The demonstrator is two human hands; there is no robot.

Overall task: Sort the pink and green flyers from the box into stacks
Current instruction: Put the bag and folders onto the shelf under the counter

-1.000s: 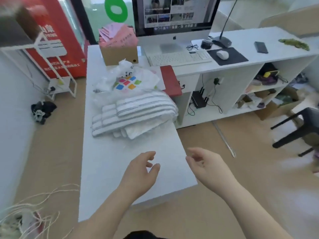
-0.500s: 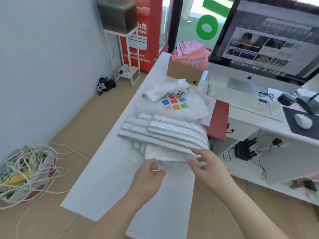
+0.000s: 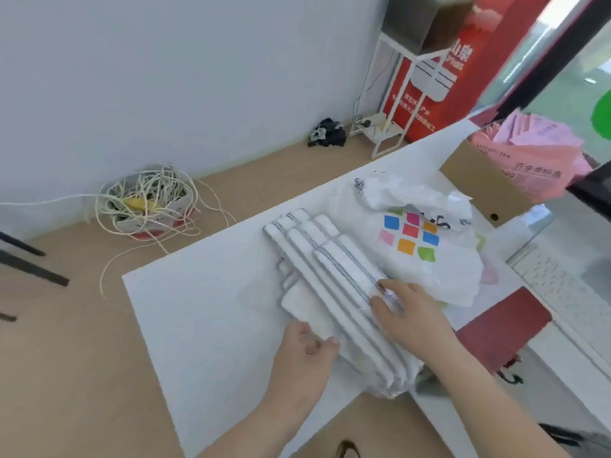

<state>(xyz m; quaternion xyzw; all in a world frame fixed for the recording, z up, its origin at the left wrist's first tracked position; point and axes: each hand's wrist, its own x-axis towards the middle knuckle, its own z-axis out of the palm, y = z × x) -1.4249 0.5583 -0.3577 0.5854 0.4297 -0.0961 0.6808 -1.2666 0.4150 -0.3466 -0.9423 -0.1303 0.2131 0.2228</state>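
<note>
A cardboard box point(image 3: 486, 183) stands at the far right of the white table point(image 3: 198, 325), stuffed with pink flyers point(image 3: 535, 150); no green flyers show. Between me and the box lies a stack of white, grey-edged cloth pads point(image 3: 330, 269). My left hand point(image 3: 307, 355) grips the stack's near corner, thumb on top. Flat on top of the pads, near their right end, rests my right hand point(image 3: 410, 312). Both hands are well short of the box.
A white plastic bag point(image 3: 413, 239) printed with coloured squares lies between the pads and the box. A red notebook point(image 3: 502, 328) and a keyboard point(image 3: 555, 282) are to the right. On the floor at left sits a basket of tangled cord point(image 3: 148, 206).
My view has swung left and closer to the table. Both hands went from hovering open over bare table to the pads; the left now grips a corner and the right lies on top.
</note>
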